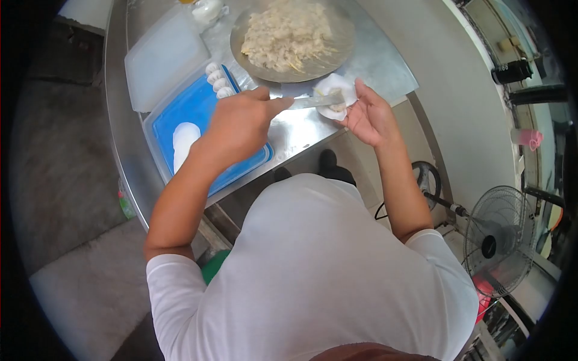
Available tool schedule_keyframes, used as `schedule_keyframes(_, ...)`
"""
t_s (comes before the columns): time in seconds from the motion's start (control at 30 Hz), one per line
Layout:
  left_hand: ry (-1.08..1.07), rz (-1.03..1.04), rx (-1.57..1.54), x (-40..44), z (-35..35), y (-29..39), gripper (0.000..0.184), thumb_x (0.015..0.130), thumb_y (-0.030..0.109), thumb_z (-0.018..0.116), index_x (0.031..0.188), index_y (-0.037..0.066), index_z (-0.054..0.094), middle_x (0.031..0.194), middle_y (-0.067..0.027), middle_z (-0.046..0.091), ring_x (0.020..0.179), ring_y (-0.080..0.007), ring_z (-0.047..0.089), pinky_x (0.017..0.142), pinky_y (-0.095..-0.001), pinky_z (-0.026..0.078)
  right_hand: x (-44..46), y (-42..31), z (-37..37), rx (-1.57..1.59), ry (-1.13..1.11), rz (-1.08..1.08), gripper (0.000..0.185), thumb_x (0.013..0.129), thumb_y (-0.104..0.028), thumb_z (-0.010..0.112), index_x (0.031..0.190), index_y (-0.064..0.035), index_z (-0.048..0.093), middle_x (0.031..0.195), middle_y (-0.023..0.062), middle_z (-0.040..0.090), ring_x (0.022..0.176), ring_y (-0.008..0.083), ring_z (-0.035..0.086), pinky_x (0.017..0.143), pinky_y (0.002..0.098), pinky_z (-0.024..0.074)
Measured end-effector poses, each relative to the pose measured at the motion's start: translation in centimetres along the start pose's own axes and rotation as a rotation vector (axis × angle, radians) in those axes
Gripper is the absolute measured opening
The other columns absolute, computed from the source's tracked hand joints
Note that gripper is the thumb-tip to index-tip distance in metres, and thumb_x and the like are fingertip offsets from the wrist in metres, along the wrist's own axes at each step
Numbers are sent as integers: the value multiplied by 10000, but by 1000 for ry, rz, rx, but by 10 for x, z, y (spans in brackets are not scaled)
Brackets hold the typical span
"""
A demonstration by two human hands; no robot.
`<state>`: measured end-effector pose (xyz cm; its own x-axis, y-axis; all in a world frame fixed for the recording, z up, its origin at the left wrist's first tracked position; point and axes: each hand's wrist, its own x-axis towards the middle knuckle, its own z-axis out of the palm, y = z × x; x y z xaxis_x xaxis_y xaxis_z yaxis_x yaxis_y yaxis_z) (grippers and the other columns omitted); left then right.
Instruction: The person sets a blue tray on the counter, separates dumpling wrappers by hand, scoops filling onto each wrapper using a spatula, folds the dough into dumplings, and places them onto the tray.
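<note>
My left hand (244, 117) is closed round a flat metal spatula (310, 101), whose tip rests on filling in a thin white wrapper (333, 90). The wrapper lies cupped in the fingers of my right hand (370, 114). Just beyond it, a wide metal bowl (271, 75) holds a heap of pale, chunky filling (289, 36). A blue-based tray (174, 117) lies beneath and left of my left hand, with several pleated dumplings (217, 79) in a row and a stack of white wrappers (184, 141).
Everything stands on a steel table (295, 129). A translucent lid or tray (165, 60) lies at the left, with a plastic bag (208, 11) near the far edge. On the right are a wall (448, 66) and a standing fan (498, 240).
</note>
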<state>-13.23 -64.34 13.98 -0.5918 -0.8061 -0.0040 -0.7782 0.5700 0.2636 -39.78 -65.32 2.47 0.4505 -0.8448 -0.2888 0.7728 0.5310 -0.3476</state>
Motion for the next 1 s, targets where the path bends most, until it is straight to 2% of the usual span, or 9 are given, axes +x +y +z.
schedule_keyframes(0.33,29,-29,-121,-3,-16,-17,396,872,-76,576,1204,96,705,869,-150,655,770,-325,637,688,-401,499,3,-3,-15,3,112,-59,489,1061,-299,439,1418,32,390,1397,234,536,1299,369,541,1111,514,432)
schedule_keyframes(0.4,-25,-168,-319,-8,-25,-20,320,862,-122,542,1104,21,694,933,-160,694,780,-314,643,716,-377,513,2,-5,-12,25,106,-69,487,1060,-299,442,1418,26,393,1399,235,535,1302,368,540,1110,513,432)
schedule_keyframes(0.43,-15,-157,-402,-13,-12,-27,189,849,-138,528,958,-34,644,1004,-174,715,763,-301,628,728,-360,515,1,-6,-11,44,103,-76,484,1058,-299,445,1419,20,396,1402,235,534,1305,367,538,1109,512,432)
schedule_keyframes(0.53,57,-161,-433,-19,21,-19,86,859,-126,538,870,-48,571,1091,-193,710,746,-308,607,728,-366,515,6,-7,-15,97,21,-46,494,1057,-305,445,1418,28,390,1418,234,520,1311,369,532,1112,529,425)
schedule_keyframes(0.57,102,-102,-443,-19,26,-14,158,868,-113,549,961,-27,644,996,-190,708,728,-298,597,714,-367,510,8,-7,-15,96,19,-48,494,1057,-305,445,1418,28,390,1418,234,520,1311,369,532,1112,529,425)
schedule_keyframes(0.7,39,-135,-474,-24,20,-5,300,881,-105,547,1112,22,691,885,-183,675,723,-302,604,695,-378,495,9,-6,-11,44,68,-46,475,1058,-284,443,1401,43,403,1407,241,525,1303,371,538,1103,533,434)
schedule_keyframes(0.77,138,-180,-439,-24,11,-18,387,889,-83,555,1213,74,696,809,-183,627,732,-326,610,685,-401,481,11,-6,-12,34,73,-54,458,1056,-265,449,1387,50,416,1390,239,538,1285,367,553,1093,526,450)
schedule_keyframes(0.83,119,-210,-301,-18,0,-28,366,898,-63,559,1208,72,697,822,-189,633,751,-344,612,695,-418,479,11,-8,-18,-220,159,-127,413,1046,-214,470,1354,60,443,1353,224,566,1240,351,589,1065,496,485)
schedule_keyframes(1.0,-2,-246,38,21,4,-54,361,870,-14,552,1193,54,698,928,-219,676,894,-399,648,787,-477,502,10,-8,-14,-248,216,-122,392,1034,-170,489,1335,78,448,1336,218,575,1216,342,605,1054,478,499)
